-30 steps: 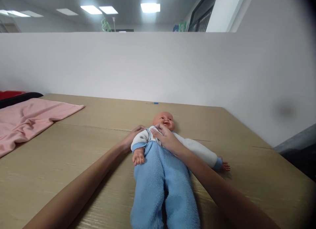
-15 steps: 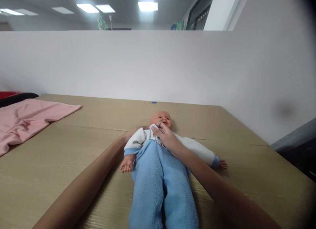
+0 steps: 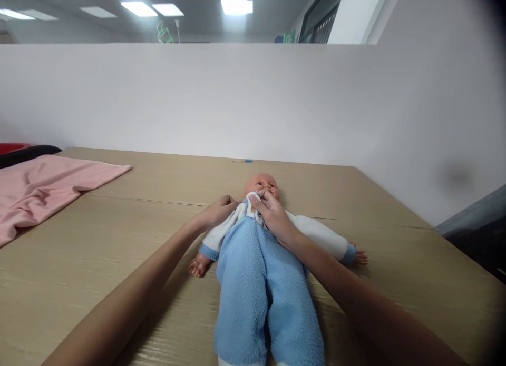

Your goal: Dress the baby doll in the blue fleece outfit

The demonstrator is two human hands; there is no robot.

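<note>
A baby doll (image 3: 262, 183) lies on its back on the wooden table, head away from me and arms spread. It wears a fleecy one-piece suit (image 3: 247, 282), blue on the legs and white on the sleeves. My right hand (image 3: 272, 210) is closed at the neck, its thumb and fingers pinching the suit's white collar (image 3: 253, 198) just below the doll's mouth. At the doll's shoulder on the left side, my left hand (image 3: 220, 210) has curled fingers gripping the white cloth near the neck; its fingertips are partly hidden.
A pink cloth (image 3: 59, 184) is spread on the table (image 3: 130, 239) at the left, beside a black and red object (image 3: 29, 154). A small blue-ended stick (image 3: 247, 161) lies near the back edge. Behind stands a white partition (image 3: 205, 100).
My left hand has come up from behind the doll's shoulder and now shows above it. The doll's sleeve on that side has shifted outward. My right hand keeps hold of the collar.
</note>
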